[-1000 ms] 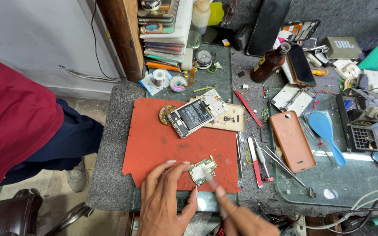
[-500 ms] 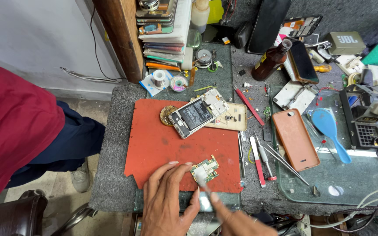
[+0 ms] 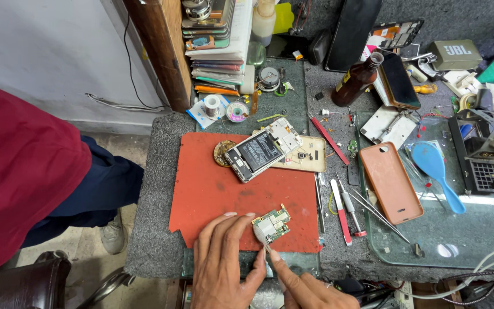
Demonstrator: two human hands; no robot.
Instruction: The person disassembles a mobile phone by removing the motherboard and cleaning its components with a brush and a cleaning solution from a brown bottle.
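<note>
Mostly clutter around the work: an opened phone body [image 3: 257, 154] with its battery showing lies at the far edge of the red mat [image 3: 212, 189], angled, overlapping a pale back cover [image 3: 307, 155]. Right of the mat, tweezers [image 3: 373, 209] and a red-handled tool [image 3: 340, 210] lie loose, then a brown phone case [image 3: 390, 182] and a blue brush [image 3: 437, 171] on a glass sheet [image 3: 430, 246]. A brown bottle [image 3: 357, 80] stands behind. A person in a red top [image 3: 18, 171] stands close at the left (not the worker).

Small green circuit board [image 3: 272, 224] sits at the mat's near edge, flat, its long axis slanting from near-left to far-right. Left hand [image 3: 224, 263] rests fingers spread on the mat, fingertips just beside the board. Right hand [image 3: 307, 289] pinches a small brush [image 3: 260, 234], bristles touching the board's near-left end.
</note>
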